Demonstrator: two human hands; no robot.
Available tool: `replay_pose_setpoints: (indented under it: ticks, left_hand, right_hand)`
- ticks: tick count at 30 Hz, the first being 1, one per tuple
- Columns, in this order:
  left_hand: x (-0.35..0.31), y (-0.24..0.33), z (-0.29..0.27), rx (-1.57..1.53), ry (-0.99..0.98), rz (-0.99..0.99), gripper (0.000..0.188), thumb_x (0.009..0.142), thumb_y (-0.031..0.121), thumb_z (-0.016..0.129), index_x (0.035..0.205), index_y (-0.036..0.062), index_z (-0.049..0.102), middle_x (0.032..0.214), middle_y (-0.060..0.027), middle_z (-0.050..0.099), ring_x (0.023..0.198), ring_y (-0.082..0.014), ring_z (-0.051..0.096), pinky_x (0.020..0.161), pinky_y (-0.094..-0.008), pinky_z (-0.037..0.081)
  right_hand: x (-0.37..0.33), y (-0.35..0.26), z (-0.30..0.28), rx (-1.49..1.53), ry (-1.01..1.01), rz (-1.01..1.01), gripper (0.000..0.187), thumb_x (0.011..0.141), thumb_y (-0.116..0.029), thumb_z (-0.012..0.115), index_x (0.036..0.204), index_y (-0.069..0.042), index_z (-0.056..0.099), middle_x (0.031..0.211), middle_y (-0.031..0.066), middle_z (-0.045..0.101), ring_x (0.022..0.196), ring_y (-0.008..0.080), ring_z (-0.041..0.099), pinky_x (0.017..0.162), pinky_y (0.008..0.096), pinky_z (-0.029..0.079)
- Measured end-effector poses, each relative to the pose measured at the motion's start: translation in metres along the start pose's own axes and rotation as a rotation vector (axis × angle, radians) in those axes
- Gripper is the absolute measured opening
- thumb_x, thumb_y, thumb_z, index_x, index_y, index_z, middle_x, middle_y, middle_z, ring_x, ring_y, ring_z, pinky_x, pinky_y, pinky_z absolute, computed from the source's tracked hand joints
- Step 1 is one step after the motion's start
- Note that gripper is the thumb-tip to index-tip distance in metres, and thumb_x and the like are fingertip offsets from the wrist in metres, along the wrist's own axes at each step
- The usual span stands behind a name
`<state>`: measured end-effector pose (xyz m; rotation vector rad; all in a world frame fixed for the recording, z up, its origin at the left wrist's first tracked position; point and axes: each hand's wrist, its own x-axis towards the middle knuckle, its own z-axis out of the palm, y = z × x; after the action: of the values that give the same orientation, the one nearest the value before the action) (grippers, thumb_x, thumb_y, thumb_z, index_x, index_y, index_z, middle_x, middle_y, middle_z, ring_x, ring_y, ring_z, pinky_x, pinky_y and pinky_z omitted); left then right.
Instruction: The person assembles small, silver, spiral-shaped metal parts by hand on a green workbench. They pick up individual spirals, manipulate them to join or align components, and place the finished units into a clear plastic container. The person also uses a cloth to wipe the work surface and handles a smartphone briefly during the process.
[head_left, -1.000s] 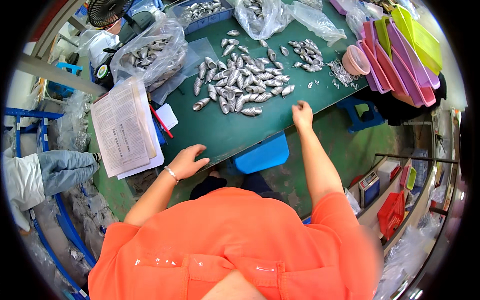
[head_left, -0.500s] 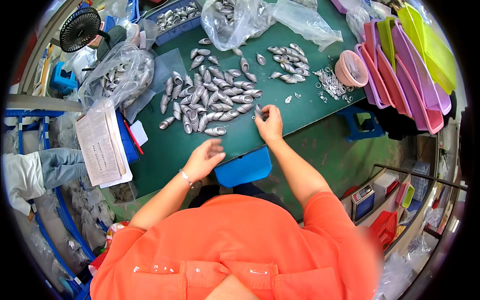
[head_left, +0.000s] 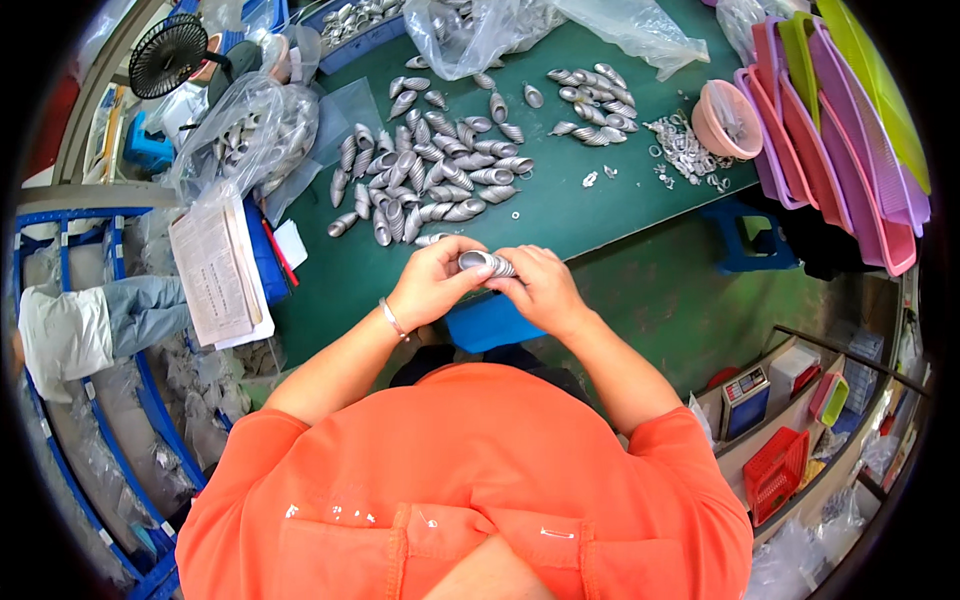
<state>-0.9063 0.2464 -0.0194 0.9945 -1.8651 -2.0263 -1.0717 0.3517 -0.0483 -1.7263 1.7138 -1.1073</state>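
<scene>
Close to the table's front edge, my two hands meet around one grey, ribbed metal sleeve (head_left: 477, 261) with a slanted open end. My left hand (head_left: 432, 283) pinches its open end between thumb and fingers. On its other end, the thumb and fingers of my right hand (head_left: 545, 288) are closed; they hide part of the piece. Just beyond lies a loose pile of similar ribbed sleeves (head_left: 430, 175). A small pale ring (head_left: 515, 215) rests alone on the green table (head_left: 590, 225) past my right fingers.
Farther right lie another group of sleeves (head_left: 597, 100), a heap of small pale rings (head_left: 690, 145), a pink tub (head_left: 727, 120) and stacked coloured baskets (head_left: 800, 130). Papers (head_left: 215, 270), filled clear bags (head_left: 265, 135) and a black fan (head_left: 167, 55) are left. A blue tray (head_left: 492, 320) sits below the edge.
My right hand has come back from the table toward my body. My left hand has moved up and right to meet it, and both now grip one ribbed sleeve.
</scene>
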Motion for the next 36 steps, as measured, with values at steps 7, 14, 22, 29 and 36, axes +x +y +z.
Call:
replay_pose_setpoints:
  ticks: [7, 14, 22, 29, 36]
  left_hand:
    - [0.0, 0.027, 0.001, 1.081, -0.075, 0.242, 0.053, 0.083, 0.054, 0.058, 0.079, 0.0019, 0.052, 0.072, -0.0158, 0.06, 0.068, -0.0355, 0.061, 0.058, -0.0426, 0.048]
    - [-0.001, 0.023, -0.008, 1.181, -0.116, 0.391, 0.054, 0.085, 0.056, 0.053, 0.069, 0.0046, 0.055, 0.063, -0.0132, 0.06, 0.059, -0.0298, 0.062, 0.05, -0.0401, 0.049]
    - [0.003, 0.01, -0.006, 1.039, 0.035, 0.486, 0.05, 0.085, 0.052, 0.054, 0.068, 0.006, 0.05, 0.059, -0.0122, 0.054, 0.056, -0.0317, 0.058, 0.05, -0.0405, 0.046]
    - [0.0, 0.023, -0.006, 1.035, 0.029, 0.625, 0.047, 0.083, 0.05, 0.058, 0.065, 0.0073, 0.052, 0.057, -0.0092, 0.056, 0.054, -0.0272, 0.06, 0.049, -0.0373, 0.048]
    - [0.005, 0.024, 0.003, 1.114, -0.012, 0.526, 0.045, 0.085, 0.047, 0.057, 0.064, 0.0075, 0.052, 0.057, -0.0097, 0.055, 0.053, -0.0284, 0.058, 0.049, -0.0386, 0.046]
  right_hand:
    - [0.006, -0.011, -0.004, -0.118, -0.089, -0.084, 0.025, 0.077, -0.022, 0.067, 0.093, -0.007, 0.056, 0.083, 0.008, 0.058, 0.08, 0.0289, 0.056, 0.069, 0.0404, 0.041]
    - [0.018, -0.025, -0.012, -0.115, -0.377, -0.03, 0.025, 0.079, -0.026, 0.067, 0.084, -0.007, 0.051, 0.08, 0.0124, 0.063, 0.078, 0.0319, 0.061, 0.07, 0.0433, 0.044]
    - [0.022, -0.041, -0.021, -0.215, -0.363, 0.087, 0.026, 0.082, -0.028, 0.064, 0.084, -0.005, 0.051, 0.076, 0.0153, 0.064, 0.078, 0.0334, 0.063, 0.069, 0.0449, 0.044]
    - [0.043, -0.03, -0.049, 0.397, -0.785, 0.317, 0.035, 0.081, -0.033, 0.068, 0.083, 0.0, 0.057, 0.08, 0.0207, 0.064, 0.076, 0.0389, 0.062, 0.063, 0.0445, 0.047]
    - [0.056, -0.045, -0.035, -0.193, -0.776, 0.344, 0.028, 0.074, -0.03, 0.061, 0.078, -0.003, 0.067, 0.082, 0.0202, 0.067, 0.081, 0.0375, 0.065, 0.072, 0.0456, 0.052]
